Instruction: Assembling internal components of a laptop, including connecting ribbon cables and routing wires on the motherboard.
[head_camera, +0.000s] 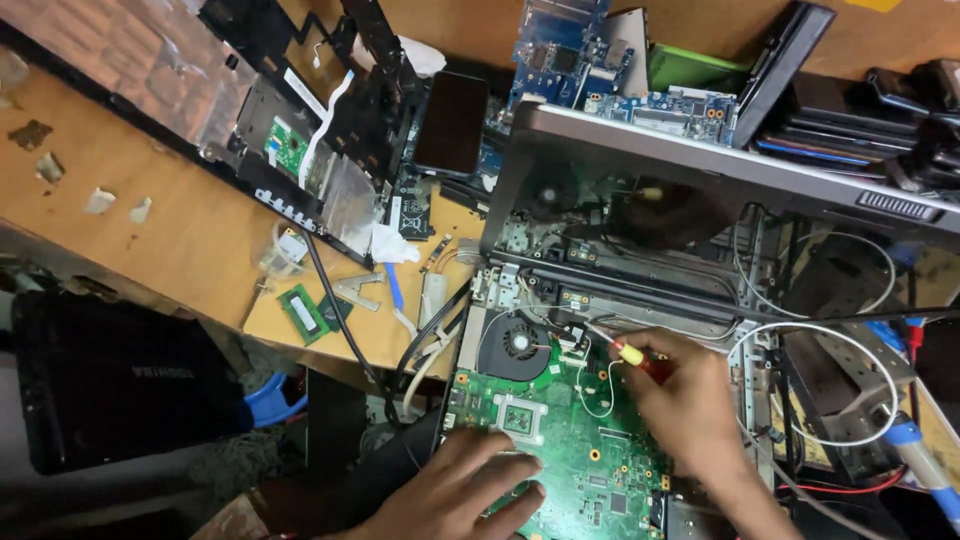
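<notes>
Item: my right hand (690, 400) grips 1 red-and-yellow screwdriver (628, 353), tip near the cooling fan (515, 345). My left hand (460, 495) lies flat, fingers spread, on the green motherboard (570, 440).

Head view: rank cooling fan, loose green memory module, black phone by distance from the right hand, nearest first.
From the right hand:
1. Cooling fan, just left of it on the laptop board.
2. Green memory module, farther left on the wooden bench.
3. Black phone, up at the back among the boards.
</notes>
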